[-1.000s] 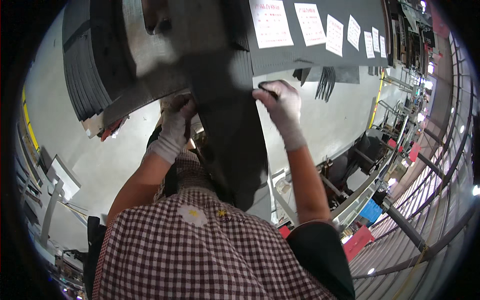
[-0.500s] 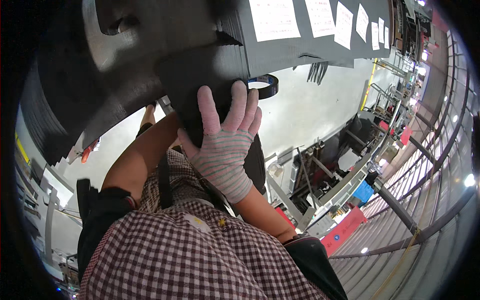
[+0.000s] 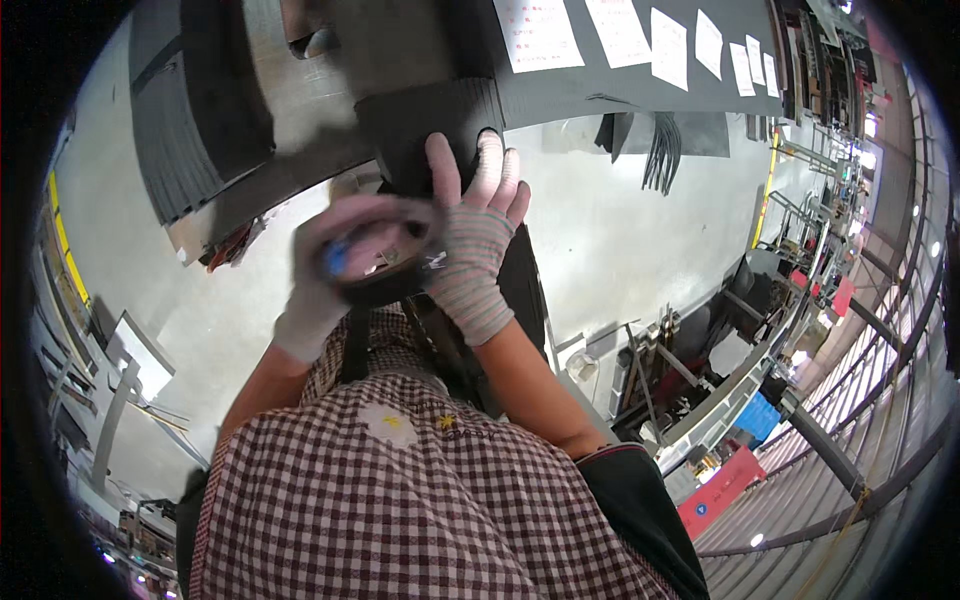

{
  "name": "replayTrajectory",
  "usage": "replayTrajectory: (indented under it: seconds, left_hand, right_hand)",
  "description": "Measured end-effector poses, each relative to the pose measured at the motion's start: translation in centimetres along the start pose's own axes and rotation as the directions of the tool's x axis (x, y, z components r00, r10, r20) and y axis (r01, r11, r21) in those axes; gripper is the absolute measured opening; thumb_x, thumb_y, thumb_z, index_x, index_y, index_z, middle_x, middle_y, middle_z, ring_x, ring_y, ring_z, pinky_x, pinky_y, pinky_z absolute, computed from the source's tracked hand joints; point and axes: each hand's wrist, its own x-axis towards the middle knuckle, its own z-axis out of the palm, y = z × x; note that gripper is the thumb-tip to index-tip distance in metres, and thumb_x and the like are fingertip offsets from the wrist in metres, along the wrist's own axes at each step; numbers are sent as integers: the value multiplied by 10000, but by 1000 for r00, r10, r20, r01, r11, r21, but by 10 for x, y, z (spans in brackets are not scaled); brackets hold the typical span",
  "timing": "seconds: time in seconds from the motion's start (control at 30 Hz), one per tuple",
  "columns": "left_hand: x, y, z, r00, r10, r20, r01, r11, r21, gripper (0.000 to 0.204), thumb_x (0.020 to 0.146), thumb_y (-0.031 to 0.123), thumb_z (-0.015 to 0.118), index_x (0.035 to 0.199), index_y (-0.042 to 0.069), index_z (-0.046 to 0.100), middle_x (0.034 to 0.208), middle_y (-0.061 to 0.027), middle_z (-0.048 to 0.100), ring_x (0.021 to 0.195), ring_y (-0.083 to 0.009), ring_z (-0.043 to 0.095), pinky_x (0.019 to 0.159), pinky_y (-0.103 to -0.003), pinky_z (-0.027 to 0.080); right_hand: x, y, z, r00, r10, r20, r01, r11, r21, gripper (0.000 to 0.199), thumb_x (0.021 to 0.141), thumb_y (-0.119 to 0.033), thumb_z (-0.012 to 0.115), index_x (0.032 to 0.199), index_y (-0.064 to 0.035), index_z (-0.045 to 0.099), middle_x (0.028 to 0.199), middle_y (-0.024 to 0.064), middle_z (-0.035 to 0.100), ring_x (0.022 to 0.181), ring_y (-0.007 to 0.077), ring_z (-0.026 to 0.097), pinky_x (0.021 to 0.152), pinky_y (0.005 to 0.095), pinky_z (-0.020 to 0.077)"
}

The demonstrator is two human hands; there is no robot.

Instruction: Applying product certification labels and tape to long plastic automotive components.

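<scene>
My left hand (image 3: 312, 285), in a pale glove and smeared by motion, is closed round a roll of black tape (image 3: 385, 287). Blue shows on the inside of the roll, which is held close beside my right hand. My right hand (image 3: 472, 235), in a pale striped glove with pink fingers, lies with its fingers spread on a small stack of black sheets (image 3: 405, 115). Its fingertips reach toward the stack's right edge. Part of the stack's near side is hidden behind the hands and the tape.
Larger dark sheets (image 3: 185, 150) lie fanned at the left. A long dark stack (image 3: 640, 95) with white paper labels (image 3: 545, 35) runs to the right. Black strips (image 3: 662, 155) hang over its edge above the pale floor (image 3: 640, 240). Racks and a blue bin (image 3: 757, 418) stand further right.
The tape roll has gone from beyond my right fingers to my left hand, near my right wrist. My left hand has come into sight from behind the sheets. My right hand stays spread on the stack.
</scene>
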Motion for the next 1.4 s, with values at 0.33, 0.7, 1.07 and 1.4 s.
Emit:
replayTrajectory:
  seconds: [0.33, 0.7, 1.07, 1.4]
  left_hand:
    - [67, 10, 26, 738, 454, 499, -674, 462, 577, 481, 631, 313, 790, 1074, 156, 691, 1102, -49, 662, 1122, -283, 584, 1033, -474, 422]
    - [71, -8, 33, 797, 427, 427, -603, 530, 596, 527, 655, 237, 793, 1164, 181, 664, 1049, -13, 675, 1069, -241, 600, 1038, -453, 454]
    - [74, 14, 29, 760, 426, 490, -649, 472, 597, 543, 756, 415, 757, 1171, 78, 655, 1087, -103, 662, 1070, -335, 576, 1020, -501, 407]
    - [219, 9, -44, 830, 100, -548, 42, 970, 240, 483, 712, 44, 790, 1132, -16, 558, 966, -114, 678, 846, -221, 650, 806, -327, 531]
  right_hand:
    - [53, 42, -103, 784, -558, 270, 306, 727, 614, 332, 837, -331, 679, 1102, -134, 661, 809, 134, 677, 740, 335, 660, 717, 437, 511]
    - [80, 131, 12, 813, -119, 570, 34, 987, 158, 221, 912, -346, 577, 980, -200, 729, 878, 127, 706, 803, 349, 670, 742, 444, 536]
    - [51, 155, 53, 756, -12, 655, -439, 732, 521, 493, 859, -380, 751, 1161, -3, 651, 984, 65, 679, 829, 160, 624, 690, 337, 529]
    - [-63, 221, -33, 848, 138, 512, -523, 48, 851, 325, 880, -137, 683, 1184, -21, 660, 989, 27, 646, 887, 109, 606, 823, 255, 494]
